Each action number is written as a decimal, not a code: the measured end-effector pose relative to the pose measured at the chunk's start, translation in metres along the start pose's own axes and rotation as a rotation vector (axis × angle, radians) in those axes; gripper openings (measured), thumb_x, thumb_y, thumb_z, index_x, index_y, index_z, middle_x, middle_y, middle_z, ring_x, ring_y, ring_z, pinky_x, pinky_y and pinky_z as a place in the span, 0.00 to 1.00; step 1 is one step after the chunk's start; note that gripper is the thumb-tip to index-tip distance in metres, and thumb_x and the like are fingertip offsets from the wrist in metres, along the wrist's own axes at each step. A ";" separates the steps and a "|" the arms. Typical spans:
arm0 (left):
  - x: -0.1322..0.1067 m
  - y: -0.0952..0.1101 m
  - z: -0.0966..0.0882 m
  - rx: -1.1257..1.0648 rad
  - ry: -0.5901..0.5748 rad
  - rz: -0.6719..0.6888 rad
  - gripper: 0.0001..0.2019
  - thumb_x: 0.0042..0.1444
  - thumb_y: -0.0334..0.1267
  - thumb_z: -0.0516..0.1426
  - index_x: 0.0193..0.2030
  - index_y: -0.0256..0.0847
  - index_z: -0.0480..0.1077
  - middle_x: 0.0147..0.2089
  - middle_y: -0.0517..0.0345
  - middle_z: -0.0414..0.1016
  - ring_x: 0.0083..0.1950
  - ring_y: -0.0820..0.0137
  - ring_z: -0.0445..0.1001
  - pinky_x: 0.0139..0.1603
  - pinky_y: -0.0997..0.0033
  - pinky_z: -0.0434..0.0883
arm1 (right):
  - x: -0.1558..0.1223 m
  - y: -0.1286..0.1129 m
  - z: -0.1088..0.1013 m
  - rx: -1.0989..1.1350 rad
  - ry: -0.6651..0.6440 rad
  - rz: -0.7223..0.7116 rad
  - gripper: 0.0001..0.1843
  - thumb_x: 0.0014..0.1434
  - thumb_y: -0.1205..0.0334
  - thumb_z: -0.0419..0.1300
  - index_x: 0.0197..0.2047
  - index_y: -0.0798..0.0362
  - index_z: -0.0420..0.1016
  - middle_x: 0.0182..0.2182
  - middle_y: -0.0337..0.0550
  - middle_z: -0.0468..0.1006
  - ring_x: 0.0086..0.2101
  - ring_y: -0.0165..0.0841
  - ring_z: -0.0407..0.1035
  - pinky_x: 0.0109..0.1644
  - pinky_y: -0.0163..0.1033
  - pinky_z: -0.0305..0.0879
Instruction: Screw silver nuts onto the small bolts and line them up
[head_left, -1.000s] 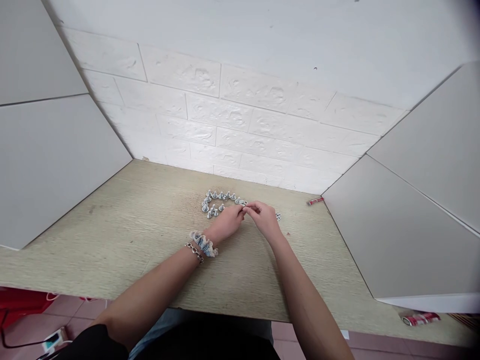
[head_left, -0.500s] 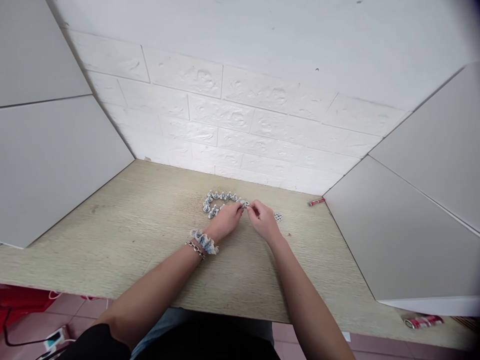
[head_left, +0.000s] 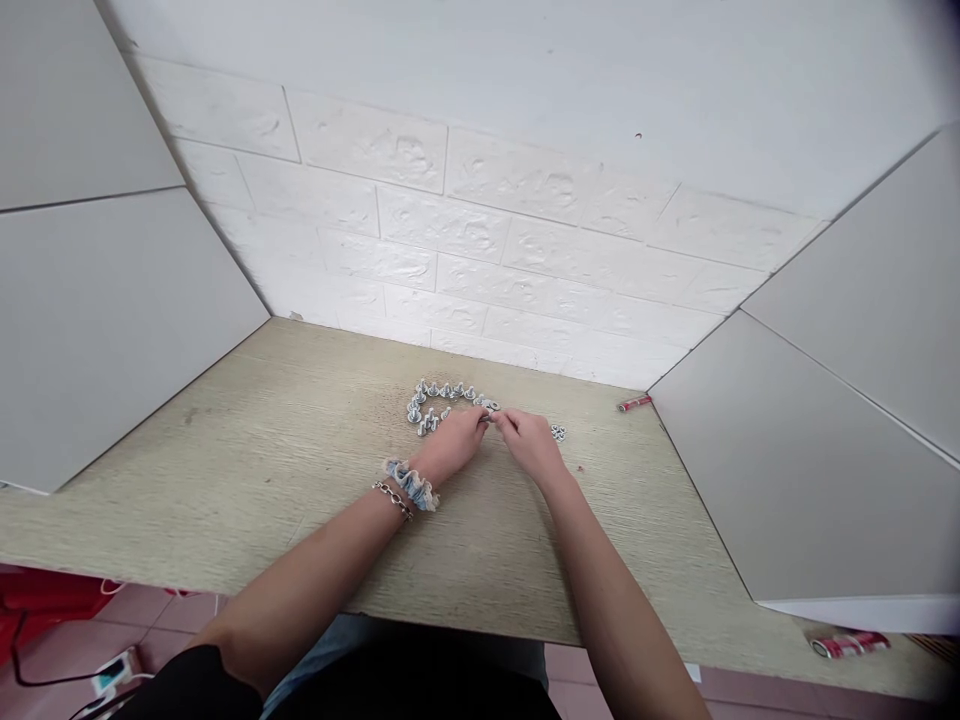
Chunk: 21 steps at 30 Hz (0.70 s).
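My left hand [head_left: 453,441] is closed in a pinch on a small silver bolt [head_left: 486,417], mostly covered by the fingers. From the other side, the thumb and fingertips of my right hand [head_left: 529,442] close on the same bolt. Just behind the fingertips lie some flat round washers [head_left: 492,406]. Several silver bolts [head_left: 446,391] with washers stand upright on their heads in a curved row behind and left of my left hand. A small cluster of metal nuts [head_left: 558,433] rests to the right of my right hand.
The wooden tabletop [head_left: 300,420] ends at a white brick-patterned wall [head_left: 465,240]. Grey panels flank it on the left [head_left: 127,330] and right [head_left: 825,470]. One red battery [head_left: 634,404] lies by the right panel; a red cylinder [head_left: 850,645] sits at the near right edge.
My right fingertips have shifted slightly down and curled closer against the bolt at my left fingertips. The standing bolts and the nuts stay in place.
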<state>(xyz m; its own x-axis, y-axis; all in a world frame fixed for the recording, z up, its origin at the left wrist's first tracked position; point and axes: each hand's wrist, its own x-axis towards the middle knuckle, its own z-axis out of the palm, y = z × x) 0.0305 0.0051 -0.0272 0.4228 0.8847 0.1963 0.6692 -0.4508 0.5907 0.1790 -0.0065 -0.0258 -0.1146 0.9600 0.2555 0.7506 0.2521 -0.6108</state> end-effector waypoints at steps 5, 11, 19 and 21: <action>0.001 -0.003 0.002 0.037 0.025 0.019 0.12 0.58 0.36 0.44 0.40 0.38 0.67 0.36 0.52 0.74 0.38 0.65 0.71 0.38 0.68 0.65 | -0.002 -0.002 -0.004 -0.048 0.061 0.113 0.25 0.58 0.50 0.43 0.15 0.53 0.61 0.13 0.37 0.62 0.19 0.28 0.57 0.24 0.33 0.49; 0.001 -0.002 0.001 -0.011 -0.003 0.005 0.13 0.58 0.35 0.44 0.43 0.39 0.68 0.39 0.53 0.74 0.40 0.65 0.72 0.39 0.68 0.65 | 0.001 -0.003 0.000 0.177 0.017 -0.044 0.12 0.50 0.64 0.50 0.39 0.51 0.69 0.30 0.37 0.73 0.29 0.27 0.65 0.32 0.32 0.59; 0.000 -0.002 0.003 0.014 0.001 0.010 0.13 0.58 0.36 0.45 0.43 0.39 0.68 0.39 0.53 0.75 0.40 0.64 0.72 0.41 0.67 0.66 | 0.000 -0.003 -0.002 0.009 -0.015 0.110 0.19 0.56 0.54 0.47 0.19 0.52 0.67 0.19 0.40 0.69 0.22 0.30 0.61 0.27 0.34 0.54; 0.000 -0.002 0.003 0.033 0.004 0.011 0.13 0.58 0.36 0.45 0.44 0.40 0.68 0.39 0.53 0.75 0.41 0.64 0.72 0.41 0.66 0.66 | -0.001 -0.001 -0.004 -0.055 0.019 0.236 0.27 0.58 0.49 0.41 0.13 0.52 0.58 0.13 0.39 0.62 0.18 0.29 0.56 0.24 0.35 0.49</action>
<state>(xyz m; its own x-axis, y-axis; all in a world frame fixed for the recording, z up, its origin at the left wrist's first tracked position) 0.0309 0.0059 -0.0313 0.4277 0.8803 0.2053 0.6844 -0.4637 0.5626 0.1808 -0.0084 -0.0228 0.0795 0.9890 0.1247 0.7896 0.0139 -0.6135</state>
